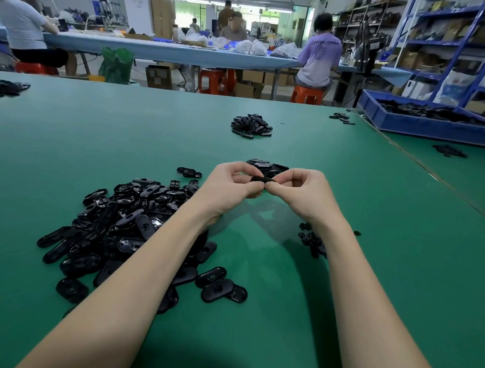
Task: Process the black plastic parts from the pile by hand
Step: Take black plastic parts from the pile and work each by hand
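Observation:
A big pile of black oval plastic parts (128,223) lies on the green table (98,138) at my left forearm. Above the table's middle, my left hand (230,186) and my right hand (299,192) meet, and both pinch one black plastic part (262,180) between fingertips and thumbs. Most of that part is hidden by my fingers. Just behind my hands lies a small heap of black parts (267,166). A few small black scraps (312,239) lie beside my right wrist.
Another heap of black parts (252,125) sits farther back at centre. A blue bin (421,126) with black parts stands at the right rear, with loose pieces (341,117) near it. More parts (6,88) lie far left. People sit at a blue table behind.

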Demonstrator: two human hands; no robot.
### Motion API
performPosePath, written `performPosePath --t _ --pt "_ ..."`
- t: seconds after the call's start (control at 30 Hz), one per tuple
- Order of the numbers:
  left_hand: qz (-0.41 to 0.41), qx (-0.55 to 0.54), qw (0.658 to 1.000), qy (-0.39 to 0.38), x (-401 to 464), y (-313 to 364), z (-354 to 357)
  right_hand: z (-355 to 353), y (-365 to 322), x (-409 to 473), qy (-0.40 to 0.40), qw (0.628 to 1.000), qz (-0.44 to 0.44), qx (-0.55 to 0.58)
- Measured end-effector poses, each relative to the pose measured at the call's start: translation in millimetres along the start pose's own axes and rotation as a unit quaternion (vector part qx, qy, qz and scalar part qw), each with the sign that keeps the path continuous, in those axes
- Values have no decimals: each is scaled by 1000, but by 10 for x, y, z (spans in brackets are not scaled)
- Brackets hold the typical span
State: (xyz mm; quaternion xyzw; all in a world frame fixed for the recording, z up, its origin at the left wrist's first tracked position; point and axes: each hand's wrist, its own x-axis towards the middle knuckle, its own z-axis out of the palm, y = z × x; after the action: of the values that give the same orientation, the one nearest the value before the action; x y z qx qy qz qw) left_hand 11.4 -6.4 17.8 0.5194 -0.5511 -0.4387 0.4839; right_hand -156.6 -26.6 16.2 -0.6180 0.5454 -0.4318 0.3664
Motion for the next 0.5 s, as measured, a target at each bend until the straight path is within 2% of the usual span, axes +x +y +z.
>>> performPosePath --t 0.1,0.23,0.37,0.5 --pt "66 109 992 -11 14 -13 -102 -58 -8 -7 -31 998 26 45" --pt "133 285 949 21 55 -124 -103 -167 -6 -25 -72 995 72 5" --pt "120 364 923 44 182 -235 -62 -268 56 -20 -64 993 91 -47" --pt "96 384 912 106 428 -212 54 -303 71 -5 -70 992 90 -49"
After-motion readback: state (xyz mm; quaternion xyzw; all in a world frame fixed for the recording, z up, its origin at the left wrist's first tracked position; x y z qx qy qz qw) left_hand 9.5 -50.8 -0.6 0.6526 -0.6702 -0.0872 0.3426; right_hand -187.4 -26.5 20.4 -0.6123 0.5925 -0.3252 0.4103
